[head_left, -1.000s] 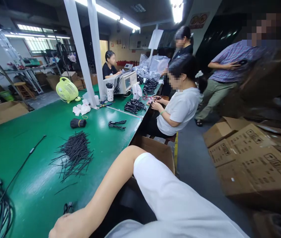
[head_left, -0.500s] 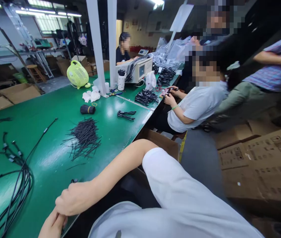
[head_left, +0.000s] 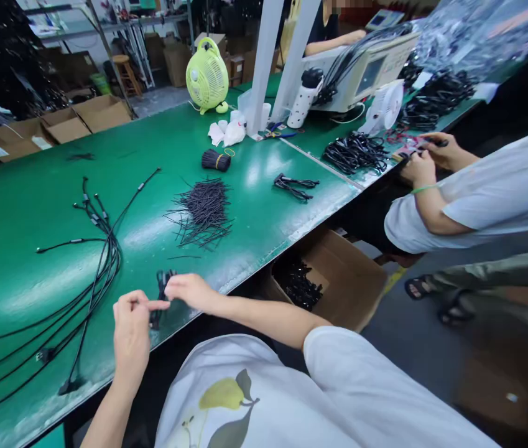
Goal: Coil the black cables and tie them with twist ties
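Pinching a black cable bundle [head_left: 162, 280] just inside the near edge of the surface [head_left: 259, 246]; right hand [head_left: 188, 290] has its grip closed on it; left hand [head_left: 132, 325] puts an extended index finger to it, whether that grip holds any part I cannot tell; step in hand looks like gathering or fastening; next move seems to call for a steady right pinch and free left fingers; bundle is short, folded, loops showing beyond the fingers, lower part half hidden; thin black strips [head_left: 206, 208] lie piled farther from the edge.
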`<move>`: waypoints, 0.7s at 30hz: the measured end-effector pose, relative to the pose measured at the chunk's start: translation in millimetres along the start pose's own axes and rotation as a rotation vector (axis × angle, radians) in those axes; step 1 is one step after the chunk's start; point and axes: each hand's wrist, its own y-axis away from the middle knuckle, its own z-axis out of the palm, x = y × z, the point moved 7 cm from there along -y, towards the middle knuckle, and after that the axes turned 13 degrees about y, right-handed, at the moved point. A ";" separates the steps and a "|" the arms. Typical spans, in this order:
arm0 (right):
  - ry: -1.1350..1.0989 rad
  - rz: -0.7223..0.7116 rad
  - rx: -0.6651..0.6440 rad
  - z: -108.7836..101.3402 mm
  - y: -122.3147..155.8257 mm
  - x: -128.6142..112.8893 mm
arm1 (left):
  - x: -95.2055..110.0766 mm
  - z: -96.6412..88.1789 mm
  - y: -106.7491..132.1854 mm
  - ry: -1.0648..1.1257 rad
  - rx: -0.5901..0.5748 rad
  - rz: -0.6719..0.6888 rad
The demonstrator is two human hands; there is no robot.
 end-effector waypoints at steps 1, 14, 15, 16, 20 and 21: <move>0.003 0.007 0.047 -10.4 -0.4 -0.7 | -1.7 3.8 0.8 -0.055 -0.044 0.005; 0.660 -0.359 0.075 -13.6 14.3 -39.4 | 23.5 17.3 11.8 -0.040 -0.273 -0.042; 0.714 -0.376 0.111 -16.8 13.5 -40.3 | 16.7 20.2 11.3 -0.027 -0.249 -0.058; 0.762 -0.403 0.134 -17.5 14.9 -41.1 | 8.0 22.4 9.6 0.019 -0.209 -0.091; 0.910 -0.540 0.248 -13.7 34.3 -37.4 | -31.5 32.7 4.0 0.285 -0.127 -0.307; 0.955 -0.600 0.288 -13.1 40.0 -35.6 | -38.1 34.6 3.7 0.343 -0.123 -0.351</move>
